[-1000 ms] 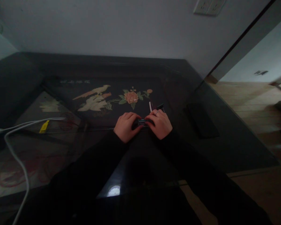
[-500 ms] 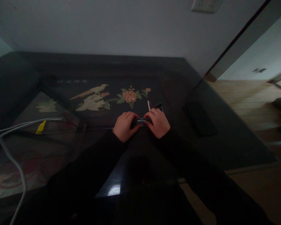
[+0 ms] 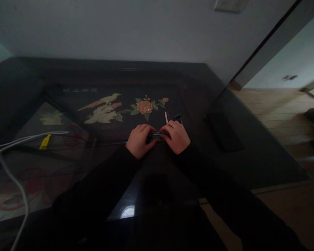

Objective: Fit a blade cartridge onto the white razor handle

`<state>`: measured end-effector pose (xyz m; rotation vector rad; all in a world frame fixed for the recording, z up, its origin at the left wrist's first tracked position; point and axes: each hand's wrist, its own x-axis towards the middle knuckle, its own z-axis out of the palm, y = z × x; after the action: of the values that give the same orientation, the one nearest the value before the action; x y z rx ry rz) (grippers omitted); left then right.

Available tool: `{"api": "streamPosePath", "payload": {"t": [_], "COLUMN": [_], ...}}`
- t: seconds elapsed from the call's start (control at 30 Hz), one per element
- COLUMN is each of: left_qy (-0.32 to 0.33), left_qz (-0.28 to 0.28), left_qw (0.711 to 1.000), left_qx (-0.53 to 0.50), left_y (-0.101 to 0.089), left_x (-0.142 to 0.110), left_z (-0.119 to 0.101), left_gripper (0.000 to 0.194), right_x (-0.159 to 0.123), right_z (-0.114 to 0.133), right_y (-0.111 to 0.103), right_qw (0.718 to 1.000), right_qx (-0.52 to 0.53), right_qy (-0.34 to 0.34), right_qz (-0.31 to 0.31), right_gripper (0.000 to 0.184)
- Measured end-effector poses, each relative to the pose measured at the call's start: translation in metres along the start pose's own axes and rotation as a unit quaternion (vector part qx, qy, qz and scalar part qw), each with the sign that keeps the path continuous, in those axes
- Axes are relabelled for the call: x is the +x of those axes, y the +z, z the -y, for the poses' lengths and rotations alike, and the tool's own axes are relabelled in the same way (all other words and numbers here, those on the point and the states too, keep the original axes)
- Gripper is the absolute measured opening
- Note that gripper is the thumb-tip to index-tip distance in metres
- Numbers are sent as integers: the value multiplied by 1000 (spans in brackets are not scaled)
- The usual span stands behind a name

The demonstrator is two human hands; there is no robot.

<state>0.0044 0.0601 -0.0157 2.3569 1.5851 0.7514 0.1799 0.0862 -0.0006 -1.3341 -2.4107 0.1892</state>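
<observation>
Between my two hands is a small dark object with a shiny, light edge [image 3: 157, 134]; its kind is too dim and covered to tell. My left hand [image 3: 140, 140] pinches its left end between thumb and fingers. At the other end, my right hand [image 3: 177, 137], with a ring on one finger, grips it the same way. Just beyond the right hand lie a thin white stick-like piece [image 3: 166, 117] and a small dark piece with a bright edge [image 3: 178, 117], both partly hidden by the fingers.
The dark glossy tabletop [image 3: 157, 73] bears a bird-and-flower picture [image 3: 144, 106]. A black flat rectangular object [image 3: 224, 132] lies to the right. White cables [image 3: 22, 186] with a yellow tag [image 3: 45, 142] run along the left. A wall socket [image 3: 230, 5] is above.
Both hands keep the same pinch on the small object, which is tilted very slightly differently. The view has shifted a little; nothing else visibly moved.
</observation>
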Motion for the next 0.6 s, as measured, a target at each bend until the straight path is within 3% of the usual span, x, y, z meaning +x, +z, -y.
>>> {"api": "streamPosePath", "payload": {"t": [0.6], "left_qy": [12], "left_qz": [5], "left_qw": [1000], "left_qx": [1], "left_y": [-1], "left_x": [0], "left_z": [-1], "left_gripper": [20], "right_x": [-2], "right_z": [-3], "right_y": [4], "right_qw": [1000], "right_qx": [12], "right_qy": [-8], "right_qz": [-25], "right_gripper": [6]}}
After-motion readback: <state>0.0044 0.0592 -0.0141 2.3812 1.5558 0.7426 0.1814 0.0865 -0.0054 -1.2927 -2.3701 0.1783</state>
